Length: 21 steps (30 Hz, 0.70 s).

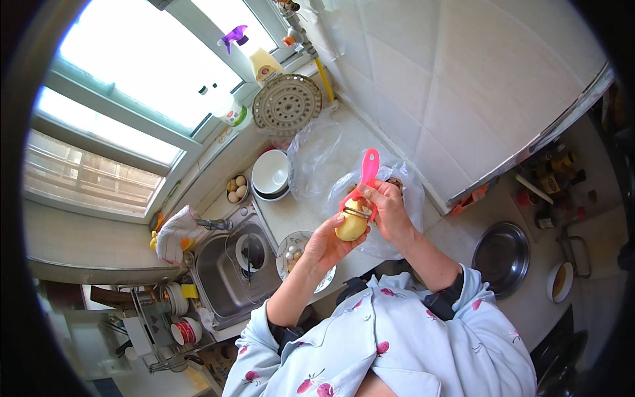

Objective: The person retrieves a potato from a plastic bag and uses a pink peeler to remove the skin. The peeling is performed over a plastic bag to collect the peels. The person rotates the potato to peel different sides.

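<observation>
A peeled yellow potato rests in my left hand, its fingers wrapped around the lower end. My right hand grips a pink Y-shaped peeler, its handle pointing up and away from me. The peeler's metal blade lies across the upper part of the potato. Below both hands a clear plastic bag is spread on the counter, with something brown partly hidden behind my right hand. Beside my left forearm stands a patterned plate holding several small whitish pieces, perhaps garlic cloves.
To the left is a steel sink with a bowl in it. A white bowl, a small bowl of eggs and another plastic bag sit farther back. A round steel basin is at right; a tiled wall bounds the counter.
</observation>
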Each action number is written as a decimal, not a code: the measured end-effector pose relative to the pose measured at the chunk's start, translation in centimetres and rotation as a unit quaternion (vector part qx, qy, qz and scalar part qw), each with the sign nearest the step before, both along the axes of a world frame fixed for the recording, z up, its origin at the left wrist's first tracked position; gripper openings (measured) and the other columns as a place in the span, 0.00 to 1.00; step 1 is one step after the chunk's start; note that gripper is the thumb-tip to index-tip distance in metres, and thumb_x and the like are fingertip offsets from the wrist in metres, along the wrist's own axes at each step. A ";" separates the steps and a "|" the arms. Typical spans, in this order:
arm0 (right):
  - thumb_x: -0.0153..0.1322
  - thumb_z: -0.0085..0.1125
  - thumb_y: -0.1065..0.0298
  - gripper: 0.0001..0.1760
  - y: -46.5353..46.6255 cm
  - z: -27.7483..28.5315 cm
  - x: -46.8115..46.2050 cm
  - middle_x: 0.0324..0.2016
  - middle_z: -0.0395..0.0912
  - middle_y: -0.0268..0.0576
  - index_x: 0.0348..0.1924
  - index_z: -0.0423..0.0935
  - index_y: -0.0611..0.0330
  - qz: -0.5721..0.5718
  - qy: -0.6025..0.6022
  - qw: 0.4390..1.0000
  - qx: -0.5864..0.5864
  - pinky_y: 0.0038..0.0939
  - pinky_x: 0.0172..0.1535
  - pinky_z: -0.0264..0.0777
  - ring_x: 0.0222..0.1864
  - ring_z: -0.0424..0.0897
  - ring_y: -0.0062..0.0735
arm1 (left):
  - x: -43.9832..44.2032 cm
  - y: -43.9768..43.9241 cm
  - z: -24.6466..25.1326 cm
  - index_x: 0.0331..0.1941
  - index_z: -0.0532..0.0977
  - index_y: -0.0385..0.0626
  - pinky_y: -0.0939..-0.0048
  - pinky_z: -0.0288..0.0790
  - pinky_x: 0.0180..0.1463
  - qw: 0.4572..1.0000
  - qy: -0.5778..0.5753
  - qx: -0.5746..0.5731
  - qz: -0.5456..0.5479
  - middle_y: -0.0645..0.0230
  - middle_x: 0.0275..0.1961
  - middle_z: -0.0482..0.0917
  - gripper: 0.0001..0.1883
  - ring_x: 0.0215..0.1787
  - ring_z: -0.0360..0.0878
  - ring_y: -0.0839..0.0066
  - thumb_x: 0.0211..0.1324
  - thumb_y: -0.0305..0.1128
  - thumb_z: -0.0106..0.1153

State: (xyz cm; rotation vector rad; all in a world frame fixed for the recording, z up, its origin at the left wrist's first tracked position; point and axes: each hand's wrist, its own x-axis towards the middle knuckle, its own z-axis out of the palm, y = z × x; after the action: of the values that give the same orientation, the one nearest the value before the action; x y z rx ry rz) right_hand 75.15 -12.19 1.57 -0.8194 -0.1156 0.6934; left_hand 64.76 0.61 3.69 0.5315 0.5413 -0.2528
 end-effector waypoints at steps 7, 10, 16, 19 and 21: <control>0.73 0.55 0.69 0.07 0.2 -1.1 0.8 0.29 0.80 0.38 0.34 0.77 0.63 -0.015 0.031 0.999 0.023 0.24 0.40 0.72 0.32 0.78 0.20 | -0.5 0.6 -0.4 0.61 0.60 0.34 0.61 0.73 0.57 0.998 -0.023 -0.058 -0.026 0.46 0.55 0.72 0.30 0.54 0.75 0.54 0.58 0.36 0.56; 0.74 0.54 0.69 0.06 0.5 -1.2 1.0 0.30 0.81 0.40 0.35 0.76 0.62 -0.038 0.017 0.999 0.031 0.25 0.40 0.74 0.32 0.79 0.21 | -0.6 0.7 -0.6 0.62 0.59 0.33 0.63 0.72 0.57 0.994 -0.029 -0.104 -0.015 0.46 0.55 0.71 0.33 0.54 0.74 0.57 0.57 0.37 0.57; 0.75 0.53 0.69 0.07 0.4 -0.2 1.3 0.30 0.80 0.36 0.35 0.75 0.62 -0.135 -0.122 0.982 -0.055 0.23 0.37 0.73 0.31 0.76 0.17 | -0.5 0.9 -0.9 0.65 0.57 0.35 0.65 0.72 0.56 0.987 -0.046 -0.152 -0.015 0.50 0.53 0.70 0.38 0.54 0.72 0.61 0.55 0.39 0.60; 0.75 0.54 0.69 0.07 0.2 0.3 1.7 0.29 0.78 0.33 0.35 0.76 0.63 -0.145 -0.158 0.974 -0.077 0.22 0.35 0.72 0.30 0.74 0.15 | -0.5 1.2 -1.2 0.66 0.56 0.36 0.66 0.72 0.55 0.986 -0.040 -0.161 0.007 0.51 0.54 0.70 0.39 0.54 0.71 0.61 0.54 0.40 0.63; 0.75 0.55 0.69 0.07 0.1 0.4 2.1 0.28 0.77 0.32 0.36 0.76 0.63 -0.134 -0.149 0.975 -0.096 0.22 0.34 0.71 0.30 0.73 0.14 | -0.3 1.2 -1.6 0.66 0.56 0.35 0.67 0.73 0.53 0.984 -0.037 -0.175 0.017 0.52 0.54 0.70 0.40 0.53 0.71 0.62 0.54 0.41 0.64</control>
State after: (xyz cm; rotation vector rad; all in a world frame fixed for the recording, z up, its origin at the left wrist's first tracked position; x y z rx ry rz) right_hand 77.25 -12.12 1.94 -1.0988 -0.2067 0.3254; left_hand 64.46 1.79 2.05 0.1885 0.4202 -0.2872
